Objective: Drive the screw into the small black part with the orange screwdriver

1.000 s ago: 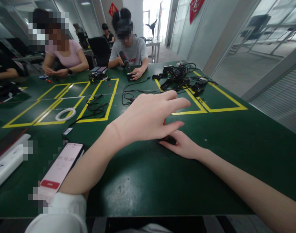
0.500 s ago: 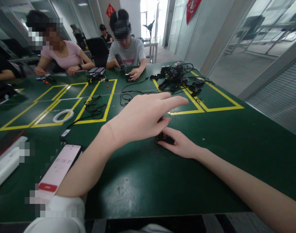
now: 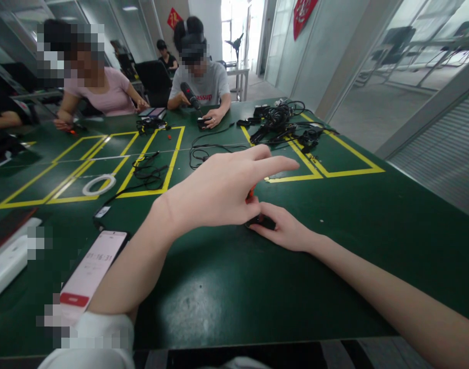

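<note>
My left hand point(image 3: 222, 187) reaches across the middle of the view, palm down, index finger stretched out. Between its fingers shows a bit of an orange thing point(image 3: 251, 192); the rest of it is hidden, so its kind does not show. Directly below the left fingertips, a small black device point(image 3: 267, 221) lies on the green table point(image 3: 234, 287). My right hand point(image 3: 286, 228) is closed around that device, thumb on the near side and fingers on the far side. The left fingers partly cover the device.
A phone point(image 3: 94, 271) showing a timer lies beside my left forearm, near a white power strip point(image 3: 11, 261). A white tape ring point(image 3: 99, 184) and black cables point(image 3: 149, 171) lie beyond. A cable heap point(image 3: 276, 120) sits far right. Across the table, a person point(image 3: 199, 87) holds a power screwdriver point(image 3: 190, 96).
My left thumb and fingers have dipped and turned slightly, and orange now shows between them. My right hand stays on the black device. The co-worker at the left has shifted their arms.
</note>
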A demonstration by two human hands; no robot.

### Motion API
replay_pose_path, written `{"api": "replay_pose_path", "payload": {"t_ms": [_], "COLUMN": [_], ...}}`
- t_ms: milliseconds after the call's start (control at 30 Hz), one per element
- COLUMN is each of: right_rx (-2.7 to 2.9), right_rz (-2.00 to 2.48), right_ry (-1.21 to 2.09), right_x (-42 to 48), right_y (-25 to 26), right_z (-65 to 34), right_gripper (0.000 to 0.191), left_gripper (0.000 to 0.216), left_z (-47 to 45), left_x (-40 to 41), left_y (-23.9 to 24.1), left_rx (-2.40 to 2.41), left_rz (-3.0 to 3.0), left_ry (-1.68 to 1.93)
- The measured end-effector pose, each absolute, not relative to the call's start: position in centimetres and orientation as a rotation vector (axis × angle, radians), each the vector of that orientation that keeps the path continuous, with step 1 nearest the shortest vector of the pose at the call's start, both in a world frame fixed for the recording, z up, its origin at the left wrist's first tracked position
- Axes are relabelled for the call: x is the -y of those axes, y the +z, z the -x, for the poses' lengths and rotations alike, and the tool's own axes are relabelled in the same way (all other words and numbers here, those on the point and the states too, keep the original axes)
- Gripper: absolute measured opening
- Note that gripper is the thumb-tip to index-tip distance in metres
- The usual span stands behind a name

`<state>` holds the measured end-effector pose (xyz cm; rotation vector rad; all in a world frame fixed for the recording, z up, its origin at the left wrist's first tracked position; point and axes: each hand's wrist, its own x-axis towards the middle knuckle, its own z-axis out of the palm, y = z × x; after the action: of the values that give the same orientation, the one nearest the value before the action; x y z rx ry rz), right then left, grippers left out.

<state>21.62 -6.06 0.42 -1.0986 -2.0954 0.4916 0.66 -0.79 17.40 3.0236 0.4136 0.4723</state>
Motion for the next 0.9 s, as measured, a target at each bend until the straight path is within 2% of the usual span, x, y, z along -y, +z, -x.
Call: {"api": "replay_pose_path", "payload": {"t_ms": [100,233,433,667,767,900], "right_rx": [2.094,2.093,2.082,2.083,2.061,2.041], "right_rz": [1.093,1.087,1.098,1.108,1.131,1.131], "right_ry": [0.513,0.490,0.519,0.512,0.524,0.610], "right_x": [6.0,6.0,6.2,6.1,6.1,6.2], "right_y": [0.4,0.3,0.6,0.4,0.4,0.4], "right_z": [-21.6,-21.6,-21.5,-21.5,-21.4,-21.2], "right_gripper": [0.024,0.023,0.022,0.022,0.017,0.024], "left_gripper": [0.062,0.051,0.060,0.033,0.038,0.038], "left_z": [-0.6,-1.0,-0.4,-1.3,-1.4,-1.3], "left_x": [0.8,0.8,1.2,0.7,0.6,0.6], "left_y": [17.4,17.1,17.5,16.8,16.8,16.8], "left_rx": [-0.419,-0.569,-0.419,-0.539,-0.522,-0.431], "left_rz": [-3.015,-3.066,-2.988,-3.079,-3.048,-2.956], "left_ry": [0.457,0.530,0.456,0.613,0.585,0.607]}}
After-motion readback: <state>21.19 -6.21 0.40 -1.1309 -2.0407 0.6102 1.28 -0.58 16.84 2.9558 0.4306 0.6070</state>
